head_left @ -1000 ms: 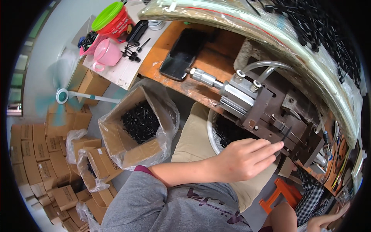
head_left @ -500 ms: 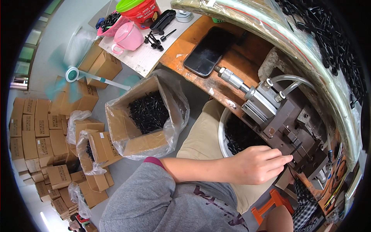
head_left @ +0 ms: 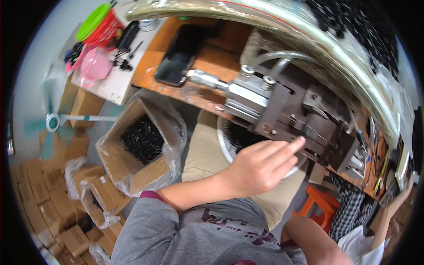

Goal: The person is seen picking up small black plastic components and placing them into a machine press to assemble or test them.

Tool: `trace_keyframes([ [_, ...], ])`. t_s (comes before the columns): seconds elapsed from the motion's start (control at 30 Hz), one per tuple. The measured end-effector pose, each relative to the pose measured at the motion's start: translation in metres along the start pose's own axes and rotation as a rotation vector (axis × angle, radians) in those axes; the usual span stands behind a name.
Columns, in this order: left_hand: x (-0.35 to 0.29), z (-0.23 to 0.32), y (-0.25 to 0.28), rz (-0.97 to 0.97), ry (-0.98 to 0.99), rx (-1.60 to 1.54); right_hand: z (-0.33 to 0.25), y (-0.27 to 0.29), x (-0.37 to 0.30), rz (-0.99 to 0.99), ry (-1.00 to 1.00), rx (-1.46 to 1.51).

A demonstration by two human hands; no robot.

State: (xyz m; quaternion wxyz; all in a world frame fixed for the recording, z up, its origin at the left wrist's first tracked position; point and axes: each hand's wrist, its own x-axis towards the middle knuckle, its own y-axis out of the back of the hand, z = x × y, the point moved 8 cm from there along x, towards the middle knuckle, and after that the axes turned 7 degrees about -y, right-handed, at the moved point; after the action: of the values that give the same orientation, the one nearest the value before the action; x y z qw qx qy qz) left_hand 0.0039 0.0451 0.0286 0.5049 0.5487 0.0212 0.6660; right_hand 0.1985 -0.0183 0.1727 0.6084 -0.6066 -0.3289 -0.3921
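Observation:
My left hand reaches across my lap to the front edge of a dark metal bench fixture. Its fingers are pressed together and the tips point at the slot of the fixture; whatever they pinch, if anything, is hidden. Close beyond the fingertips, a small black part sits in the fixture beside a thin metal rod. A silver air cylinder with clear hoses is fixed at the left end. Below my hand, a white round basket holds black parts. My right upper arm shows at the lower right; the hand is outside the picture.
A phone lies on the wooden bench. At left stand a lined carton of black pieces, a fan and stacked boxes. An orange stool and a co-worker's arm are at right. Black parts fill a plastic-lined holder above.
The view has swung, so the bench, cartons and fixture sit further left in the picture. My left hand stays by the fixture's front edge. A co-worker's arm and white sleeve now show at right.

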Motion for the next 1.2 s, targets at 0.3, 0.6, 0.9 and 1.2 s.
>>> trace_keyframes([
  [0.3, 0.018, 0.001, -0.017, -0.213, -0.019, 0.146, 0.061, 0.047, -0.035, 0.113, -0.283, -0.282],
  [0.6, 0.023, 0.0, -0.017, -0.231, -0.006, 0.169, 0.114, 0.005, -0.055, -0.604, -0.629, -0.36],
  [0.9, 0.019, -0.003, -0.016, -0.227, -0.001, 0.159, 0.221, -0.118, -0.084, -1.059, -0.496, -0.466],
  [1.2, 0.016, -0.001, -0.009, -0.288, 0.023, 0.016, 0.305, -0.167, -0.161, -1.435, -0.498, -0.693],
])
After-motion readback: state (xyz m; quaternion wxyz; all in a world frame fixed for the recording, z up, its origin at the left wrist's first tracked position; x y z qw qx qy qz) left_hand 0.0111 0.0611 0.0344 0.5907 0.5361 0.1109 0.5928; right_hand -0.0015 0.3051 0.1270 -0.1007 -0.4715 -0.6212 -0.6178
